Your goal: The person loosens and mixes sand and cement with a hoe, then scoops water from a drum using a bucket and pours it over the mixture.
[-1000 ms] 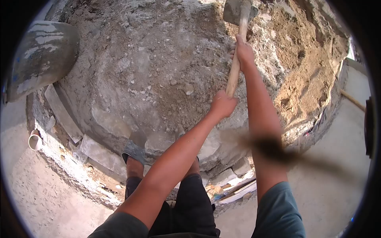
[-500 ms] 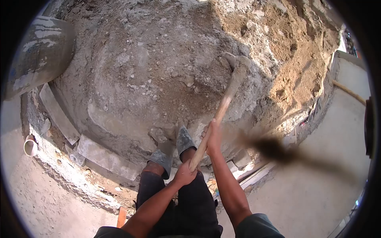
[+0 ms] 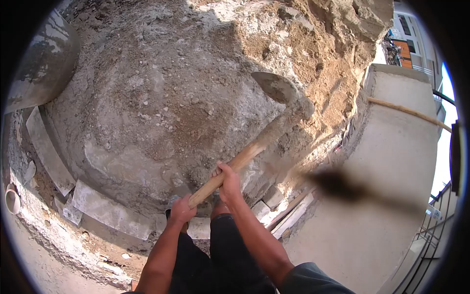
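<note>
Hoe (image 3: 249, 149) | left hand (image 3: 183, 209) clenched at handle end; right hand (image 3: 229, 183) gripping farther up | blade (image 3: 275, 88) beyond hands, by dirt (image 3: 196, 98)

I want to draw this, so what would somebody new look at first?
Probably the big hoe, slanting across the middle, with the left hand near the handle's end and the right hand just above it. Next might come the rough mound of dirt behind it, part shaded and part sunny. The big, rounded, white-streaked container at the upper left stands out too.
</note>
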